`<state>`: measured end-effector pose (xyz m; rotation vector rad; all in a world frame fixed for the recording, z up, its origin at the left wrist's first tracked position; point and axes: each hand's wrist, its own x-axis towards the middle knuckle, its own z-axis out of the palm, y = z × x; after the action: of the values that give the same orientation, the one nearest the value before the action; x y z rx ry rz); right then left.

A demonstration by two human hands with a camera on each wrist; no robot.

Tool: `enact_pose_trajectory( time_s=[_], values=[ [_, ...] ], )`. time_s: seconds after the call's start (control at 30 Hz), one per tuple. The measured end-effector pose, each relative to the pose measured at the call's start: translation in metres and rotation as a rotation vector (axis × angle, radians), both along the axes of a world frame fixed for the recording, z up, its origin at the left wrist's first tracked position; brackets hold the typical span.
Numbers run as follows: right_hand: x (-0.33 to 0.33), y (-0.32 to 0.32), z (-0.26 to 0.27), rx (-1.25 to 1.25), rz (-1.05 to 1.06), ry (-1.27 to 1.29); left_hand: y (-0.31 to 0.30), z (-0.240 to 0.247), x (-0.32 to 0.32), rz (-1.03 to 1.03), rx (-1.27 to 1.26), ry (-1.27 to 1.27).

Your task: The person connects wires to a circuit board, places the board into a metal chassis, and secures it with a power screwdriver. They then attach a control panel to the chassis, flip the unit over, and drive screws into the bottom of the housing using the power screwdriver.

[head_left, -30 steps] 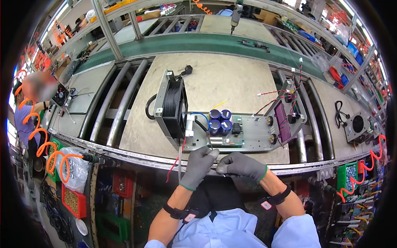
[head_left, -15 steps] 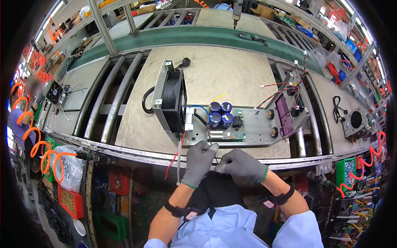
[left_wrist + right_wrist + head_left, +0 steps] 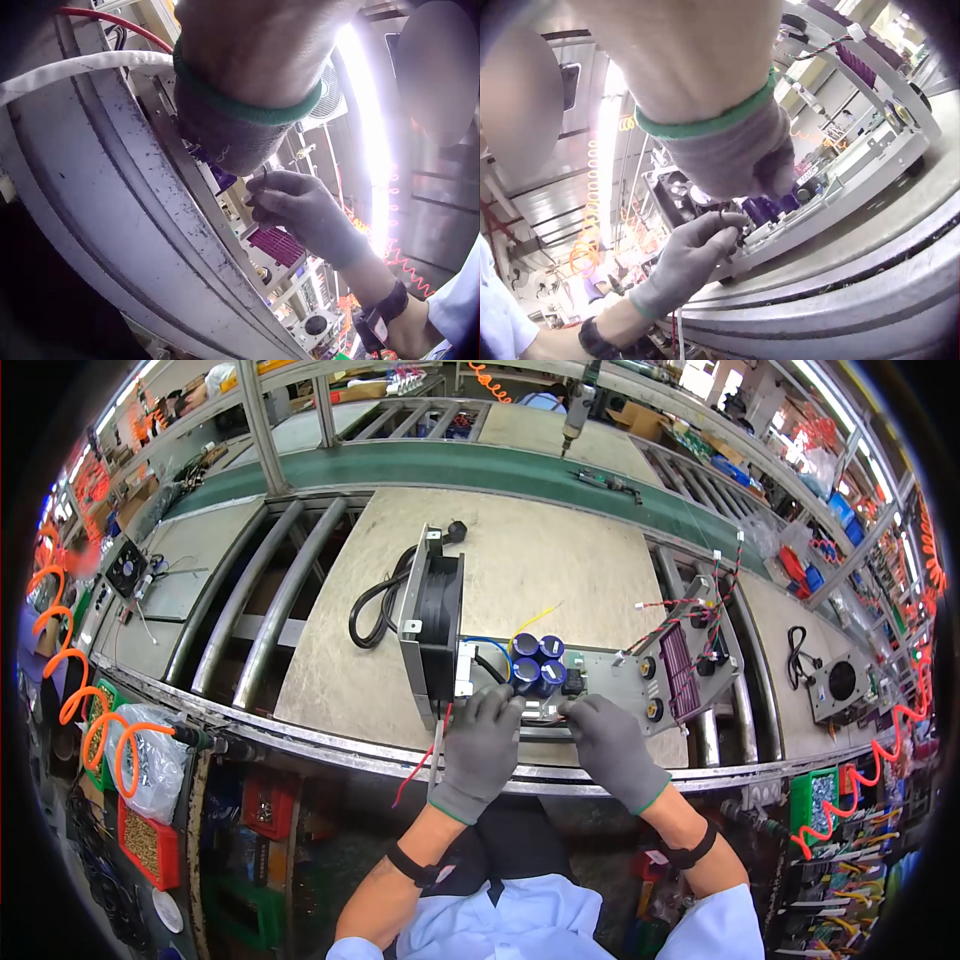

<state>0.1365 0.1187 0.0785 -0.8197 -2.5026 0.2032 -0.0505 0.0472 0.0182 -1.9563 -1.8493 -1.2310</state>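
An open metal chassis (image 3: 606, 660) lies on the board, with a black fan (image 3: 440, 610) upright at its left end. Four-sided clustered blue capacitors (image 3: 526, 674) stand on its circuit board. Both hands wear grey gloves and are at the chassis's front edge. The left hand (image 3: 480, 748) is just in front of the capacitors; in the right wrist view its thumb and forefinger pinch a thin dark wire (image 3: 740, 241). The right hand (image 3: 616, 748) is a short way to the right, and in the left wrist view its fingertips pinch a dark strand. Between the hands the dark wire (image 3: 545, 723) runs along the front edge.
A red wire (image 3: 412, 778) hangs beside the left hand over the table edge. A purple finned part (image 3: 673, 668) and twisted wires are at the chassis's right end. A black power cord (image 3: 372, 622) lies behind the fan. Metal rollers (image 3: 250, 600) flank the board (image 3: 340, 680).
Both hands have moved forward from the table edge to the chassis's front edge and spread apart. The chassis sits slightly turned, and more of the black cord shows behind the fan.
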Motion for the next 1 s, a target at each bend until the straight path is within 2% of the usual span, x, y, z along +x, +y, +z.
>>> enact_pose_trajectory(
  time_s=[0.07, 0.17, 0.4, 0.5, 0.8, 1.0],
  values=[
    [-0.004, 0.012, -0.002, -0.174, 0.088, 0.181, 0.0, -0.007, -0.002, -0.013, 0.023, -0.013],
    [-0.006, 0.024, -0.013, -0.28, 0.12, 0.172, 0.0, -0.014, -0.004, -0.005, 0.054, 0.023],
    [-0.006, 0.036, -0.017, -0.503, 0.144, 0.133, 0.011, -0.009, -0.002, 0.121, 0.084, -0.084],
    [-0.008, 0.04, -0.023, -0.521, 0.196, 0.146, 0.012, -0.013, -0.003, 0.137, 0.075, -0.091],
    [-0.018, 0.041, -0.011, -0.292, 0.307, 0.09, 0.007, 0.003, -0.007, 0.117, 0.054, -0.117],
    [-0.021, 0.044, -0.013, -0.25, 0.324, 0.073, 0.008, -0.001, -0.01, 0.119, 0.067, -0.13]
  ],
)
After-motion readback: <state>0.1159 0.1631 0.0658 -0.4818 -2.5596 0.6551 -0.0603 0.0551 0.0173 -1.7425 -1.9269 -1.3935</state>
